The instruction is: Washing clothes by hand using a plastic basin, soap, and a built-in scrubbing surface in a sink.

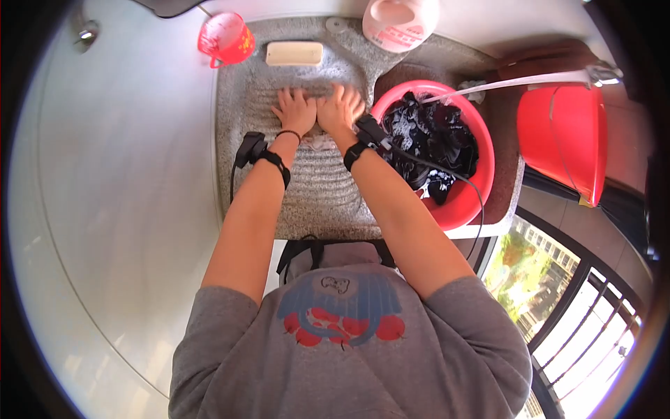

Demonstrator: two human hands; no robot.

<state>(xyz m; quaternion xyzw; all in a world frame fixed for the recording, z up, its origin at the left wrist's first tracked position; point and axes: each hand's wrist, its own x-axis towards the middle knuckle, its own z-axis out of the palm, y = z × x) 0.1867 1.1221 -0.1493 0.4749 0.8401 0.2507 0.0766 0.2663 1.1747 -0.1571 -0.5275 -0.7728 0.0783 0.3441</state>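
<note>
My left hand (296,111) lies palm down with fingers spread on the ridged stone washboard (327,194) of a laundry sink. My right hand (339,110) is beside it, fingers apart and slightly blurred, with the heels of both hands close together. Just below the wrists a small pale, wet-looking patch (320,142) shows on the ridges; whether it is cloth or suds I cannot tell. Right of my right hand, a red plastic basin (488,152) holds dark wet clothes (429,133) with white suds. Neither hand is seen gripping anything.
A bar of soap (294,54) lies beyond my hands, with a red scoop (233,42) to its left. A detergent bottle (400,23) stands behind. Water (502,84) streams from a tap (602,75) into the basin. A red bucket (562,136) is at right.
</note>
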